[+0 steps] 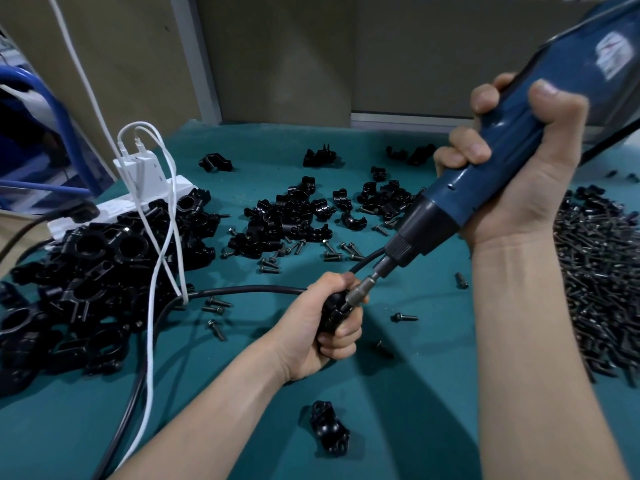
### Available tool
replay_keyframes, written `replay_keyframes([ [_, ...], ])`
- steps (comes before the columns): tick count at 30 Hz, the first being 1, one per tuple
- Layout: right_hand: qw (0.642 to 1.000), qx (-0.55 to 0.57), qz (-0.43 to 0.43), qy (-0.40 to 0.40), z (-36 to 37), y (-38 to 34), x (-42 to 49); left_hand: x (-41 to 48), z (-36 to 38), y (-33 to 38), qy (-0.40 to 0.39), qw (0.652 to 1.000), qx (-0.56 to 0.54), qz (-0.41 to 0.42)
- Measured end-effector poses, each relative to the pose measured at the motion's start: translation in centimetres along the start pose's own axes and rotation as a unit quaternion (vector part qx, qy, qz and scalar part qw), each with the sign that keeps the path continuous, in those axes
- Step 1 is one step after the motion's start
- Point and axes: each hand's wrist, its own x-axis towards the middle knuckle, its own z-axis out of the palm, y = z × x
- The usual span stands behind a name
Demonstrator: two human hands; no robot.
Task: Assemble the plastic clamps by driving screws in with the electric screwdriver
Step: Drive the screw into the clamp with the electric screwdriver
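Head view: your left hand (322, 327) has its grip curled tight around a black clamp (333, 311) over the middle of the teal worktop (415, 393). Your right hand (519, 161) wraps its grip around the blue electric screwdriver (485, 174), which is tilted with its bit (363, 287) touching the clamp. Screws (602, 271) are heaped along the right edge and clamp parts (97, 271) are piled at the left. Between them is open cloth, crossed by a black cable (242, 291), and 1 loose clamp (327, 429) lies nearer you.

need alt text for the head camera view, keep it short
A person's right hand holds a blue electric screwdriver, its bit set against a black plastic clamp gripped in the left hand. Piles of clamps and loose screws lie around on the green table.
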Motion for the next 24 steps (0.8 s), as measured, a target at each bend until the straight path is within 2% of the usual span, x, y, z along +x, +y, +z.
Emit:
replay_keyframes([
  [8,0.999,-0.003,-0.008,-0.051,0.49,-0.16,-0.03,0.24,-0.14,0.16,0.004,0.999,-0.031,-0.029],
  [12,0.996,-0.007,-0.006,-0.087,0.41,-0.58,-0.12,0.3,-0.1,0.23,-0.016,0.998,0.016,-0.06],
  [18,0.997,0.011,-0.01,-0.075,0.05,-0.41,-0.11,0.35,-0.38,0.6,-0.043,0.995,-0.003,-0.093],
  [20,0.996,0.03,-0.006,-0.083,-0.13,-0.36,-0.06,0.32,-0.52,0.69,-0.064,0.991,-0.014,-0.115],
  [24,0.979,0.141,0.026,-0.148,0.22,-0.24,0.1,0.35,-0.88,0.7,-0.122,0.98,-0.027,-0.154],
])
